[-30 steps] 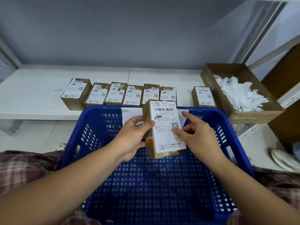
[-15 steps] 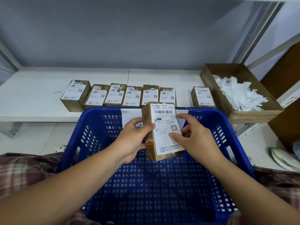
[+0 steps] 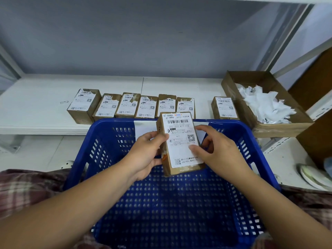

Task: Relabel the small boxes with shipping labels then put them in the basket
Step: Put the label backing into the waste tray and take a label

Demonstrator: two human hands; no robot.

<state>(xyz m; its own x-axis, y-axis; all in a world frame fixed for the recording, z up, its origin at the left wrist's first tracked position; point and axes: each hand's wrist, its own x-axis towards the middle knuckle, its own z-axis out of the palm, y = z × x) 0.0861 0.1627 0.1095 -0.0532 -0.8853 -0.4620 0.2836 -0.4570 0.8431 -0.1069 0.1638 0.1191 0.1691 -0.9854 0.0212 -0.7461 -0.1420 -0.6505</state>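
Brown cardboard shows at the near end and left side of the small brown cardboard box [image 3: 180,146]. It is held tilted above the far half of the blue perforated plastic basket [image 3: 107,151], clear of the basket's floor. A white shipping label [image 3: 181,131] with a barcode and square codes covers nearly all of the box's upper face.

The left hand [image 3: 148,154] grips the box from the left. Its thumb [image 3: 161,139] lies across the label's left edge and the other fingers are curled underneath. The right hand [image 3: 220,156] holds the right side. Its thumb [image 3: 195,150] presses flat on the lower part of the label, and its fingers [image 3: 204,129] curl round the box's right edge.

On the white shelf [image 3: 36,106] just beyond the basket, a row of six similar brown boxes [image 3: 128,105] stands side by side, each with a white label ragged at its far edge. A seventh labelled brown box [image 3: 225,107] stands alone further right, apart from the row. At the far right, an open brown cardboard tray [image 3: 231,87] holds a heap of crumpled white paper scraps [image 3: 265,105].

A white sheet [image 3: 143,128] is on the basket's far wall, partly hidden behind the held box. Plaid cloth [image 3: 27,187] lies beside the basket at near left and near right.
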